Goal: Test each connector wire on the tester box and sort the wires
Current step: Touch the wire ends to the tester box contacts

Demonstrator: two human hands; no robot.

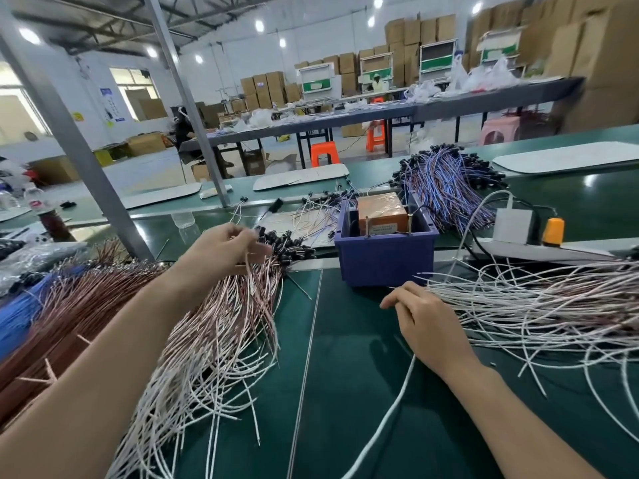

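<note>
The tester box (382,213) is orange and sits inside a blue bin (385,255) on the green tabletop (345,357). Everything else is told from this bin.

To the left of the bin lies a big fan of pink and white wires (221,326) with black plugs (287,247) at the far end, near the bin's left wall. The left hand (226,248) is over this pile. Its grip is closed around a few thin wires, and they hang down from the fingers.

In front of the bin and a bit right, the right hand (423,321) rests on the tabletop. Its fingers are curled, and the thumb and first finger pinch the end of a wire from the white wire pile (539,302) that spreads out to the right of the bin.

Behind the bin, to the right, is a heap of blue and purple wires (449,188). Right of the bin lies a white power strip (539,248) with an orange knob (552,230).

Far left of the bin are brown wires (69,305).
</note>
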